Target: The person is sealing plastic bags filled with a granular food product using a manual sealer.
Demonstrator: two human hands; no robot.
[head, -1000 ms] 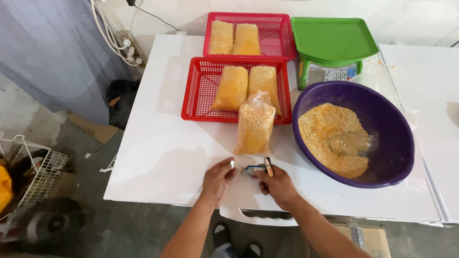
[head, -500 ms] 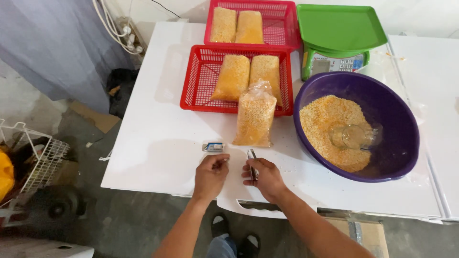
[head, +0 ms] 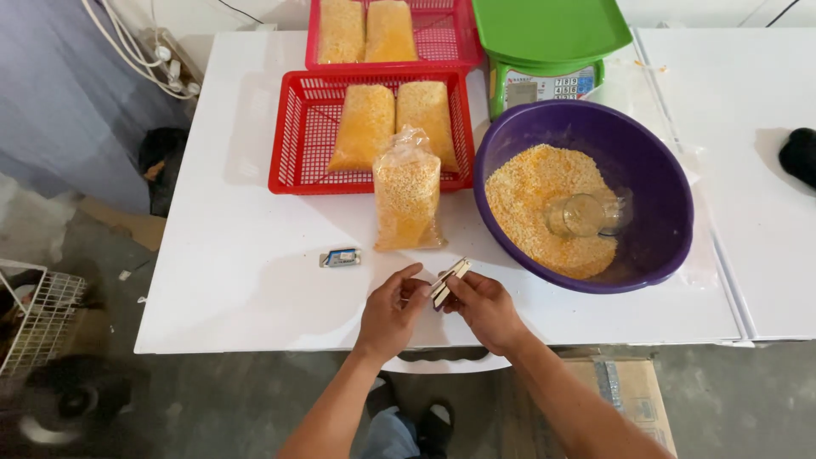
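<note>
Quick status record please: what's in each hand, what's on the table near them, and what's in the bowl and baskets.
left hand: fingertips on the small flat pale object
right hand: pinching the same object
near hands: small blue-and-white item, upright filled bag
purple bowl: yellow grain, clear cup
near red basket: two filled bags
far red basket: two filled bags
green scale: tray bare

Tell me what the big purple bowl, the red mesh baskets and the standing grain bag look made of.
The big purple round bowl looks like smooth moulded plastic with a slight sheen. The nearer red mesh basket looks like rigid plastic lattice, as does the farther basket. The clear standing grain bag is thin glossy film, probably plastic, crinkled at its top.
</note>
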